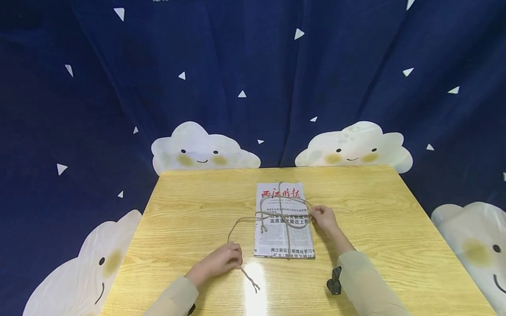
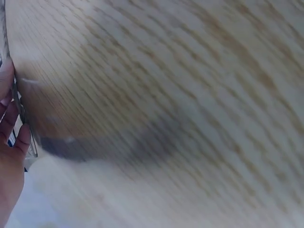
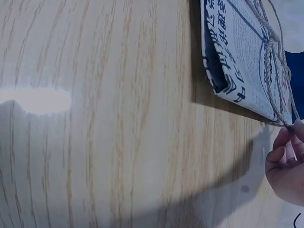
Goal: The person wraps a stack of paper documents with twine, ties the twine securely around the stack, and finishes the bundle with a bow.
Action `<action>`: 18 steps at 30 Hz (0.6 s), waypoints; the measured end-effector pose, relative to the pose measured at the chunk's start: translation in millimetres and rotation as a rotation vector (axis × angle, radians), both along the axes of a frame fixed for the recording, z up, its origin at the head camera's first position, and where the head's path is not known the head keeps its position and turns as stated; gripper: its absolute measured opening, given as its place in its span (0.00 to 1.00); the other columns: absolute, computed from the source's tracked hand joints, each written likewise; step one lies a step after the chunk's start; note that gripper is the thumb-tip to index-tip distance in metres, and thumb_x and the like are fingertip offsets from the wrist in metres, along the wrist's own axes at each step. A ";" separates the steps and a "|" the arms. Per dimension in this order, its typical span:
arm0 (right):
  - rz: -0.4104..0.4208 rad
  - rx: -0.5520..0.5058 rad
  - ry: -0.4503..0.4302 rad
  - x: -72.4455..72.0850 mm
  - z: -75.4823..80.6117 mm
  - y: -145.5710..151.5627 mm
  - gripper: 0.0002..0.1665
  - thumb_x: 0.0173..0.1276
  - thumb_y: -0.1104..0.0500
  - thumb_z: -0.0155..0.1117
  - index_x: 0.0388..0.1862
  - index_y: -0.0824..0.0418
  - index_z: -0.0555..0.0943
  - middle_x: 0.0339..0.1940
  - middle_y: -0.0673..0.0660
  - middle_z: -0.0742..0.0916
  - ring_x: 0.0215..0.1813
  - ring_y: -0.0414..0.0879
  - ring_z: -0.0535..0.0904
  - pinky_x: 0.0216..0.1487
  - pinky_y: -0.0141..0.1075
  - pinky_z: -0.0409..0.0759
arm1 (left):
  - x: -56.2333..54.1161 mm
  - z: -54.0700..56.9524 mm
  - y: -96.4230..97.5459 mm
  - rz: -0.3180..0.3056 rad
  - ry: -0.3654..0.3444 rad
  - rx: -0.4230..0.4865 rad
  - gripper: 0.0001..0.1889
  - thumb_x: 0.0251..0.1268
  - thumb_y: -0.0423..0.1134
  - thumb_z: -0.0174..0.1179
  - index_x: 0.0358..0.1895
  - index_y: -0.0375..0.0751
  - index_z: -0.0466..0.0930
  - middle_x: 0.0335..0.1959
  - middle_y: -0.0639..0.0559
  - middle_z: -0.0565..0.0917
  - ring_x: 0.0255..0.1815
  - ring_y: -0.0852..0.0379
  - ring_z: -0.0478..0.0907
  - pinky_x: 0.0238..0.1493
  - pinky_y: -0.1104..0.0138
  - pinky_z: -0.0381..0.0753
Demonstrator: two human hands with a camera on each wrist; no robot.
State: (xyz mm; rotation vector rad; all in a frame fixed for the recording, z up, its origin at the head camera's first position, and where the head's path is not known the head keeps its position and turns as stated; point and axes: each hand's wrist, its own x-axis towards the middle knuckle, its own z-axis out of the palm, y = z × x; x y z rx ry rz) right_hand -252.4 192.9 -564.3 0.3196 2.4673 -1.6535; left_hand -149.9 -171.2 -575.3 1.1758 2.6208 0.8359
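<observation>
A folded newspaper (image 1: 272,243) with red and black print lies on the wooden table, a thin twisted rope (image 1: 288,239) running lengthwise over it and crossed by another stretch near the middle. Loose curves of the rope lie on the upper half, one knotted end near the left side. My left hand (image 1: 223,259), left of the paper and nearer me, grips the long rope tail; its frayed tip hangs out past the fingers. At the paper's right edge, my right hand (image 1: 324,218) pinches a loop of rope, seen closely in the right wrist view. The left wrist view shows only part of the left hand (image 2: 12,156).
The wooden table (image 1: 189,206) extends on both sides of the paper. Behind it hangs a dark blue curtain (image 1: 261,52) with white triangles and smiling clouds. A black device (image 1: 334,281) sits at the right wrist.
</observation>
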 end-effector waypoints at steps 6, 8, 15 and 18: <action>-0.012 -0.015 -0.006 -0.9 -3.7 -1.6 0.15 0.67 0.62 0.55 0.45 0.75 0.73 0.33 0.63 0.81 0.30 0.45 0.76 0.34 0.34 0.79 | -12.1 -1.7 0.2 0.154 -0.188 0.157 0.04 0.62 0.37 0.56 0.31 0.41 0.77 0.30 0.57 0.77 0.32 0.66 0.69 0.36 0.71 0.74; -0.018 -0.043 -0.005 -1.3 -4.7 -1.7 0.16 0.67 0.63 0.55 0.46 0.76 0.72 0.34 0.64 0.81 0.29 0.43 0.77 0.34 0.33 0.80 | -19.6 0.3 2.8 0.230 -0.215 0.229 0.04 0.63 0.36 0.55 0.33 0.39 0.77 0.30 0.55 0.77 0.31 0.65 0.69 0.33 0.71 0.74; -0.010 -0.061 0.062 -0.1 -0.8 -4.3 0.19 0.66 0.62 0.56 0.49 0.76 0.73 0.37 0.69 0.82 0.30 0.44 0.80 0.36 0.35 0.81 | -64.9 14.3 36.3 0.478 -0.067 0.334 0.06 0.63 0.32 0.55 0.37 0.32 0.78 0.33 0.48 0.80 0.35 0.56 0.75 0.37 0.67 0.79; -0.009 -0.096 0.087 0.4 0.9 -6.0 0.18 0.66 0.63 0.56 0.50 0.76 0.74 0.39 0.71 0.81 0.32 0.47 0.80 0.38 0.37 0.82 | -86.2 19.4 57.5 0.506 -0.037 0.288 0.07 0.63 0.32 0.54 0.38 0.32 0.79 0.34 0.46 0.80 0.38 0.54 0.76 0.40 0.66 0.79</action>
